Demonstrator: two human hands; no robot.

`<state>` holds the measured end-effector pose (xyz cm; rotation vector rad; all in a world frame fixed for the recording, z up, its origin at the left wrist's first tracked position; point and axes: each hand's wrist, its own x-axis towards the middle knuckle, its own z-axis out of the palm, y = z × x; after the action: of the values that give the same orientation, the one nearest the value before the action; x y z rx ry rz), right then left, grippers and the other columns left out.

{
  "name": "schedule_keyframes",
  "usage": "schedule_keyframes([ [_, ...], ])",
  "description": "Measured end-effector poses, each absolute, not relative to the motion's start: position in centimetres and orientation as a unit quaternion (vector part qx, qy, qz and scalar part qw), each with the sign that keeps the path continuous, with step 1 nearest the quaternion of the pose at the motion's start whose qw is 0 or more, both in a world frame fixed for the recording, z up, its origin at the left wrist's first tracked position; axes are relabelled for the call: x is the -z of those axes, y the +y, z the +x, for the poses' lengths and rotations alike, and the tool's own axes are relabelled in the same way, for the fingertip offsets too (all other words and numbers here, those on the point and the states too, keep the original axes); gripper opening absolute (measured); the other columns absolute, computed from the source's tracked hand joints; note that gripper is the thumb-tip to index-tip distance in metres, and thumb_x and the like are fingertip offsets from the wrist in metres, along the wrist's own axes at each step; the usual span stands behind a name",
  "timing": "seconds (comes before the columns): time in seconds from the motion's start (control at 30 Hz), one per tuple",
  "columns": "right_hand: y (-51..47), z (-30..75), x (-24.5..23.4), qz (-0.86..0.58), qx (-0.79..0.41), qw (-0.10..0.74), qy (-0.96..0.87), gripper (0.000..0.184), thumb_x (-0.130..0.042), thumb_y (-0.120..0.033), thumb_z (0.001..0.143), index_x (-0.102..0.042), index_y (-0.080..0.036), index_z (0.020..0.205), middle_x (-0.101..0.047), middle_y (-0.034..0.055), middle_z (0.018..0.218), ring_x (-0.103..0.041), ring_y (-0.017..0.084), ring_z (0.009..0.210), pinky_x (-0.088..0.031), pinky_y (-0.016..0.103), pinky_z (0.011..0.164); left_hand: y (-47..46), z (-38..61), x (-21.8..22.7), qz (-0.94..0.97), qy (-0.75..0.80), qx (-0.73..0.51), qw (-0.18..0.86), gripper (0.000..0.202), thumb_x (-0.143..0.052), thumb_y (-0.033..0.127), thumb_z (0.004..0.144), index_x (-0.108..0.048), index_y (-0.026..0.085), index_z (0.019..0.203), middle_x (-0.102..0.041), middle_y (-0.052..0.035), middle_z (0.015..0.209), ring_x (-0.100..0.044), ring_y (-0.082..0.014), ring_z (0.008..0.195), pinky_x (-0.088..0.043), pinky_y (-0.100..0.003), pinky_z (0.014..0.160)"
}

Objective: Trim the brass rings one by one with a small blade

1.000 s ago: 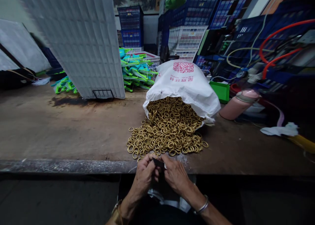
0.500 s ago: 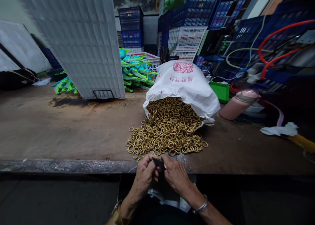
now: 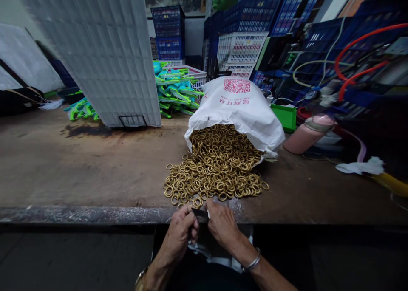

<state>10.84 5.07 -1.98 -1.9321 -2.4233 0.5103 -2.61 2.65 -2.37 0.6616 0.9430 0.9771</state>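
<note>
At the table's front edge, my left hand (image 3: 181, 231) is closed in a pinch, and what lies between its fingers is hidden. My right hand (image 3: 223, 223) is closed on a flat, dark, blade-like piece (image 3: 200, 213) with a whitish bit at its right end. The piece reaches across to my left thumb. Just beyond my fingers lies a heap of brass-coloured rings (image 3: 213, 176). They spill from the open mouth of a white sack (image 3: 232, 102) lying on its side, with red printing on it.
On the wooden table (image 3: 79, 168) stands a tall whitish ribbed panel (image 3: 121, 61) at left. Green and blue plastic pieces (image 3: 177, 91) are piled behind it. Right of the sack are a green tray (image 3: 283, 117) and a pink bottle (image 3: 307, 134). Stacked crates (image 3: 242, 49) fill the back.
My left hand has moved slightly left and down, and my right hand slightly left. The dark piece has shifted left with them. The view has tilted a little; rings and sack stay put.
</note>
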Motion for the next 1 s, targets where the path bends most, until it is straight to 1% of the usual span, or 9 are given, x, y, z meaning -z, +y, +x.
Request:
schedule_keyframes([
  [0.2, 4.7, 10.0, 1.9, -0.604, -0.173, -0.008, -0.778, 0.03, -0.038, -0.004, 0.073, -0.049, -0.015, 0.099, -0.066, 0.0096, 0.087, -0.06, 0.021, 0.079, -0.026, 0.029, 0.06, 1.8, -3.4, 2.1, 0.27, 0.397, -0.457, 0.749, 0.028, -0.06, 0.039, 0.073, -0.045, 0.016, 0.066, -0.042, 0.0069, 0.05, -0.03, -0.0022, 0.035, -0.028, -0.015, 0.035],
  [0.3, 4.5, 9.6, 2.2, -0.603, -0.171, -0.009, -0.779, 0.031, -0.037, -0.004, 0.074, -0.049, -0.016, 0.101, -0.066, 0.0094, 0.087, -0.06, 0.022, 0.079, -0.027, 0.029, 0.061, 1.4, -3.8, 2.2, 0.254, 0.392, -0.458, 0.756, 0.029, -0.06, 0.04, 0.073, -0.045, 0.017, 0.066, -0.041, 0.0069, 0.05, -0.028, -0.0021, 0.035, -0.027, -0.014, 0.034],
  [0.53, 4.5, 8.4, 1.6, -0.591, -0.158, 0.012, -0.791, 0.03, -0.038, -0.005, 0.074, -0.049, -0.016, 0.1, -0.065, 0.0081, 0.09, -0.059, 0.018, 0.075, -0.028, 0.027, 0.059, 0.5, -4.6, 1.6, 0.223, 0.397, -0.474, 0.753, 0.028, -0.06, 0.039, 0.074, -0.045, 0.017, 0.068, -0.041, 0.0072, 0.051, -0.028, -0.0017, 0.035, -0.028, -0.013, 0.032],
  [0.6, 5.2, 8.8, 1.5, -0.599, -0.148, 0.017, -0.787, 0.03, -0.038, -0.003, 0.074, -0.05, -0.016, 0.098, -0.066, 0.0075, 0.087, -0.059, 0.017, 0.072, -0.027, 0.026, 0.057, 0.0, -4.7, 0.7, 0.223, 0.394, -0.471, 0.757, 0.026, -0.06, 0.038, 0.075, -0.047, 0.016, 0.069, -0.041, 0.0076, 0.048, -0.027, -0.0015, 0.033, -0.028, -0.013, 0.031],
  [0.7, 6.7, 10.5, 1.8, -0.665, -0.115, 0.012, -0.737, 0.028, -0.035, 0.001, 0.073, -0.051, -0.016, 0.089, -0.065, 0.0067, 0.074, -0.058, 0.016, 0.063, -0.025, 0.025, 0.053, -0.6, -4.9, -0.6, 0.244, 0.359, -0.453, 0.779, 0.022, -0.059, 0.036, 0.076, -0.05, 0.015, 0.074, -0.043, 0.0069, 0.045, -0.029, -0.0024, 0.03, -0.029, -0.014, 0.028],
  [0.77, 7.6, 11.8, 2.2, -0.671, -0.083, 0.037, -0.736, 0.029, -0.037, 0.001, 0.068, -0.05, -0.016, 0.087, -0.063, 0.0061, 0.07, -0.057, 0.017, 0.062, -0.026, 0.025, 0.054, -0.6, -5.2, -1.0, 0.239, 0.354, -0.467, 0.774, 0.02, -0.058, 0.034, 0.077, -0.052, 0.015, 0.075, -0.044, 0.0062, 0.046, -0.031, -0.0027, 0.031, -0.03, -0.014, 0.029],
  [0.87, 8.0, 12.9, 2.8, -0.613, -0.082, 0.107, -0.779, 0.031, -0.037, 0.001, 0.063, -0.048, -0.018, 0.084, -0.061, 0.0031, 0.069, -0.056, 0.016, 0.064, -0.029, 0.024, 0.056, 0.1, -5.7, -1.0, 0.219, 0.356, -0.507, 0.754, 0.016, -0.058, 0.03, 0.077, -0.052, 0.015, 0.076, -0.045, 0.0059, 0.05, -0.035, -0.0033, 0.034, -0.034, -0.014, 0.031],
  [0.93, 7.9, 12.7, 3.2, -0.588, -0.097, 0.141, -0.791, 0.032, -0.037, 0.001, 0.063, -0.047, -0.018, 0.086, -0.06, 0.0018, 0.071, -0.056, 0.015, 0.066, -0.03, 0.023, 0.058, 0.6, -5.9, -0.8, 0.217, 0.35, -0.513, 0.753, 0.014, -0.057, 0.028, 0.078, -0.052, 0.015, 0.077, -0.046, 0.0054, 0.052, -0.037, -0.0037, 0.036, -0.036, -0.015, 0.034],
  [1.0, 7.7, 12.1, 3.5, -0.588, -0.102, 0.153, -0.788, 0.032, -0.038, -0.001, 0.065, -0.047, -0.019, 0.09, -0.061, 0.0022, 0.077, -0.057, 0.015, 0.067, -0.031, 0.023, 0.059, 1.0, -6.1, -0.5, 0.217, 0.343, -0.514, 0.756, 0.012, -0.056, 0.027, 0.079, -0.052, 0.015, 0.078, -0.047, 0.0045, 0.054, -0.039, -0.0043, 0.039, -0.038, -0.016, 0.036],
])
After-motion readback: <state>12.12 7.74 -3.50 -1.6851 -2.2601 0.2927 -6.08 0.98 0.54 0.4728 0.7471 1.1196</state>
